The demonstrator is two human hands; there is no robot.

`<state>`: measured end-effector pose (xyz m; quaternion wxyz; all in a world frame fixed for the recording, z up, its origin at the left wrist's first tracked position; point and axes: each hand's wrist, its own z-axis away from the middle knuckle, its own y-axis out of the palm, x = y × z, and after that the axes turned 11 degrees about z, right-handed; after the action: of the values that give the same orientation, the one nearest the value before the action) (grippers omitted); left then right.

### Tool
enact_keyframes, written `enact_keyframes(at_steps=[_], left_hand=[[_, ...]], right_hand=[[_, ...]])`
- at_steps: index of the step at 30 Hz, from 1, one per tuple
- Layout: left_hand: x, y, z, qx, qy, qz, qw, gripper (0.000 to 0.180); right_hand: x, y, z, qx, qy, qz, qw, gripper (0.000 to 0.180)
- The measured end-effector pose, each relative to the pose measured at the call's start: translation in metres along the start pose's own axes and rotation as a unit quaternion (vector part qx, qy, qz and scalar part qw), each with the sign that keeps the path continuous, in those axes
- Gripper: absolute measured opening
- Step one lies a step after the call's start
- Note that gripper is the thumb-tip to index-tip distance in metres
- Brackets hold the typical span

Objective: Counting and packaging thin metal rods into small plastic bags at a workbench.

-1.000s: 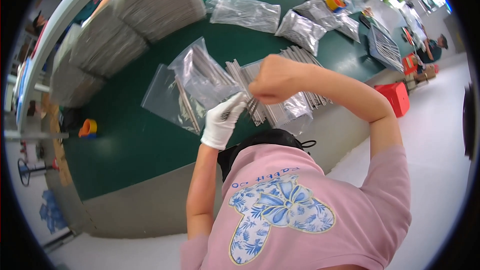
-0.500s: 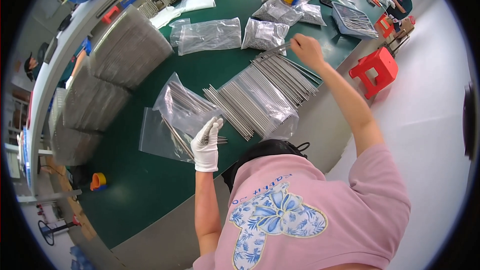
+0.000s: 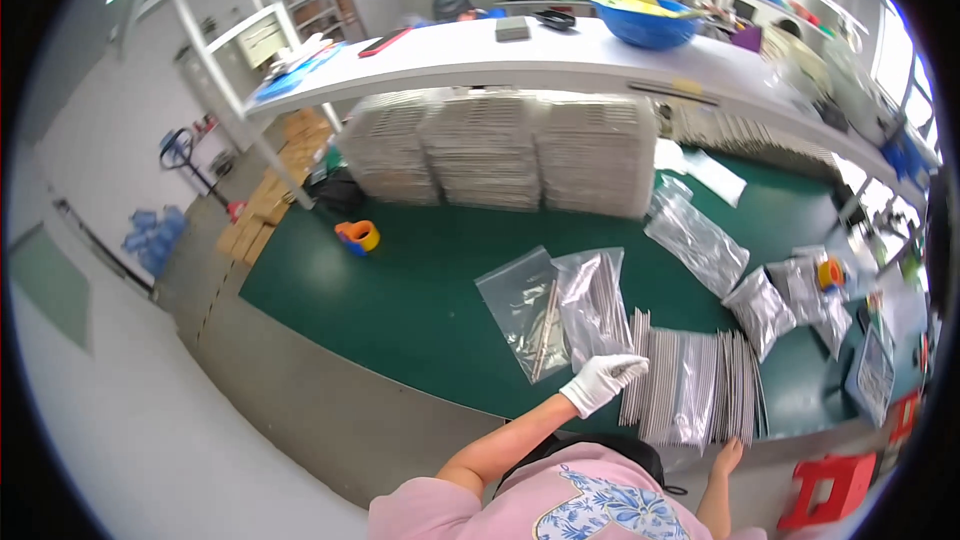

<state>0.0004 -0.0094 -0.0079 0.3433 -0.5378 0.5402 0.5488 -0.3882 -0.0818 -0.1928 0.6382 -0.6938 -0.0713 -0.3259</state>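
While I am looking down over the green bench point(image 3: 400, 290), I am logging the following items. Item one: my left hand point(image 3: 601, 380), wearing a white glove, is resting on the near end of a clear bag point(image 3: 592, 305) of thin metal strips, its fingers point(image 3: 625, 370) curled together and seemingly pinching the bag's lower edge against the top of the row beside it. Item two: my right hand point(image 3: 728, 457), bare, is sitting at the bench's near edge, fingers loosely spread, just under the row of flat silver packets point(image 3: 690, 390) and holding nothing that I can make out. Item three: a second clear bag point(image 3: 525, 312) is lying flat just left of the first, touching it, with a few strips showing inside. Item four: more filled bags point(image 3: 698, 242) are lying well apart to the right, and grey stacks of trays point(image 3: 500, 150) are standing along the far side under a white shelf point(image 3: 560, 50). Item five: an orange tape roll point(image 3: 357, 236) is sitting alone at the left. Progress, as I am judging it: some bags are already filled, while the packet row is waiting unbagged, so a good deal is remaining.
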Motion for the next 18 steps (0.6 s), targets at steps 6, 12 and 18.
enact_keyframes(at_steps=[6,12,18], left_hand=[[0.000,-0.006,-0.017,-0.002,-0.004,-0.001,1.000,0.021],[-0.001,0.000,-0.014,0.018,0.002,0.017,1.000,0.020],[-0.005,0.013,0.009,0.003,-0.001,0.074,0.997,0.025]], right_hand=[[0.085,-0.031,0.012,0.011,-0.004,0.215,0.977,0.038],[0.102,-0.056,0.011,0.059,0.071,0.271,0.958,0.037],[0.101,-0.078,0.015,-0.006,-0.036,0.108,0.993,0.029]])
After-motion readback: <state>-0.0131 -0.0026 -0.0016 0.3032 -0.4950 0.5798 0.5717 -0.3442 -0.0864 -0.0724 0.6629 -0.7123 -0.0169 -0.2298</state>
